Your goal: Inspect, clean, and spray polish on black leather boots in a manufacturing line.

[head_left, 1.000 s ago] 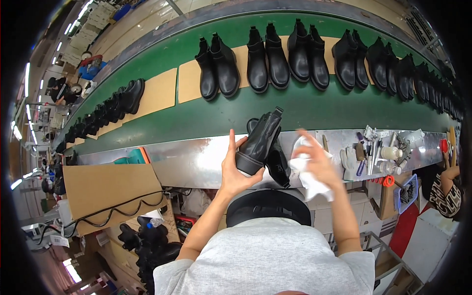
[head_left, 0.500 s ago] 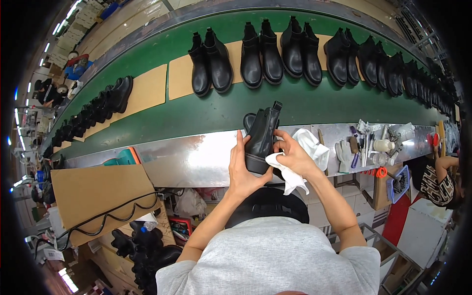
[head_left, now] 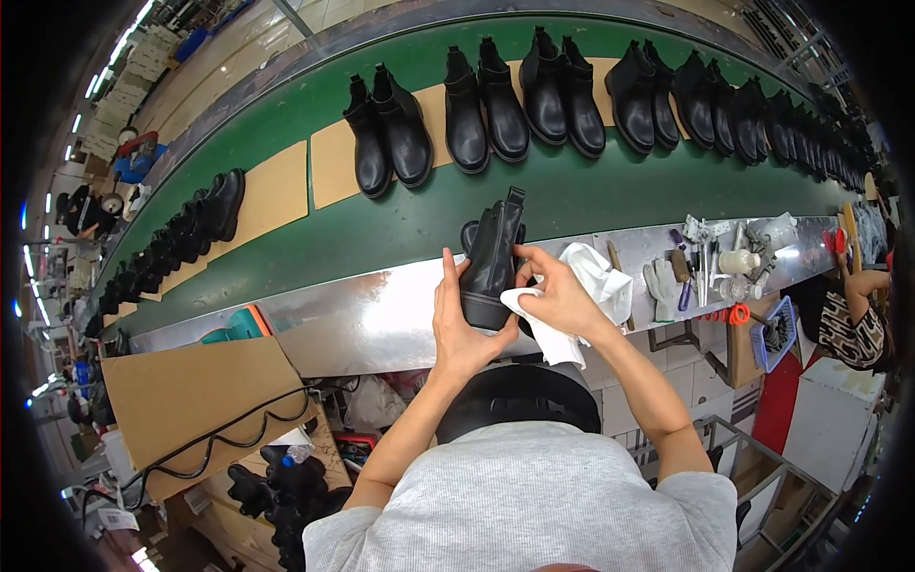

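A black ankle boot (head_left: 491, 253) is held in front of me over the metal edge of the bench, its heel toward me and its pull tab pointing away. My left hand (head_left: 462, 329) grips it from the left and below, fingers along its side and thumb near the heel. In my right hand (head_left: 562, 300) a white cloth (head_left: 558, 345) is pinched, its loose end hanging down. Those right fingers touch the boot's right side, with the cloth beside the heel. Just right of this hand lies another crumpled white cloth (head_left: 605, 286).
Pairs of black boots (head_left: 481, 110) stand on cardboard sheets (head_left: 257, 183) along the green belt (head_left: 381, 224). Gloves (head_left: 662, 286), bottles (head_left: 739, 262) and hand tools lie on the metal ledge at right. A cardboard box (head_left: 200, 405) stands at left. A person (head_left: 853, 319) works at far right.
The whole view has shifted and turned slightly, so the belt's boots appear further left. Both hands and the held boot stay together, a little further left and higher in the picture.
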The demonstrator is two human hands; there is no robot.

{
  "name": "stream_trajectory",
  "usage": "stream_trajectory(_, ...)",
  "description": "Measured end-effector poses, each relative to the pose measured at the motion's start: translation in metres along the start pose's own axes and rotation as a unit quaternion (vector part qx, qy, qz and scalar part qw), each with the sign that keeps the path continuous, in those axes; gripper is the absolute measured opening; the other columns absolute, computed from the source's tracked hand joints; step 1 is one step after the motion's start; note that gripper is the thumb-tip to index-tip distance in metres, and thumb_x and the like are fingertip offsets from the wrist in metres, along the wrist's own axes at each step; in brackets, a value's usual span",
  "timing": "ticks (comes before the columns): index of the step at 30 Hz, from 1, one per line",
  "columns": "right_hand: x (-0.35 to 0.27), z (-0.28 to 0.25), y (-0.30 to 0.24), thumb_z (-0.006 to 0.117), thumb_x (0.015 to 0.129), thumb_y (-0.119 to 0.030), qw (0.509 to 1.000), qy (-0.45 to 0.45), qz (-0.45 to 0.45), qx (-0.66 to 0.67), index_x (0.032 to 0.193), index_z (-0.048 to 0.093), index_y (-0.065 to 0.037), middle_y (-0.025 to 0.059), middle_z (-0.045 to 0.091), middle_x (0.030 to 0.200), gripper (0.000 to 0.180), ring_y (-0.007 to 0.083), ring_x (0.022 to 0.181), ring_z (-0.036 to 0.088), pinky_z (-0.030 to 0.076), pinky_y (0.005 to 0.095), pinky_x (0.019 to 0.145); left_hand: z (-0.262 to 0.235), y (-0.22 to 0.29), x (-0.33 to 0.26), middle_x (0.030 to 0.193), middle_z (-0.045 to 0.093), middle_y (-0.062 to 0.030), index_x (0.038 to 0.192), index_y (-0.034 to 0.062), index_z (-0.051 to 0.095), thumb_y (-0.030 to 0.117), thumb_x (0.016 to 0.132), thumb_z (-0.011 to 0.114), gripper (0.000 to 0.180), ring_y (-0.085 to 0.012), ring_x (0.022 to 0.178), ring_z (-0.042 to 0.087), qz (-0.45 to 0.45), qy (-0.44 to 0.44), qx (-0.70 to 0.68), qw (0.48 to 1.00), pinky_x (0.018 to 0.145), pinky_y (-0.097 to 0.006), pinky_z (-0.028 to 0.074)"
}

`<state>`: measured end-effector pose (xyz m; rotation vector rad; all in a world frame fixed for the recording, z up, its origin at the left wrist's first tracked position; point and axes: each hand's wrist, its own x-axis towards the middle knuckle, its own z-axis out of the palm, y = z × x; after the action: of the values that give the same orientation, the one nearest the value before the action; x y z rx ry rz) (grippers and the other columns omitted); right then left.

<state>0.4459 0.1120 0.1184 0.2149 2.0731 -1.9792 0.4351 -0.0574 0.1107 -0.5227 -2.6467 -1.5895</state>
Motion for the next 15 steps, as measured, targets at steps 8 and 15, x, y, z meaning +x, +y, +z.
stream_trajectory(8,0.012,0.018,0.013,0.063,0.071,-0.007,0.989,0.136,-0.063,0.009,0.099,0.054,0.004,0.0024,0.054,0.064,0.031,0.0080,0.059,0.050,0.041,0.0238,0.054,0.002,-0.001,0.006,0.116,0.052,-0.0202,0.143,0.0012,0.011,0.017,0.055,0.080,0.113,-0.0288,0.102,0.056,0.011,0.017,0.026,0.999,0.086,-0.035,0.046)
stream_trajectory(15,0.010,-0.093,0.052,0.053,0.079,-0.003,0.906,0.360,-0.107,-0.197,0.101,0.063,-0.004,0.0104,0.064,0.101,0.024,0.0229,0.096,0.060,0.044,0.0317,0.086,-0.022,-0.010,-0.005,0.115,0.052,-0.0175,0.139,-0.0022,0.024,0.012,0.058,0.074,0.096,-0.0230,0.102,0.054,-0.070,0.059,-0.072,0.993,0.089,-0.033,0.042)
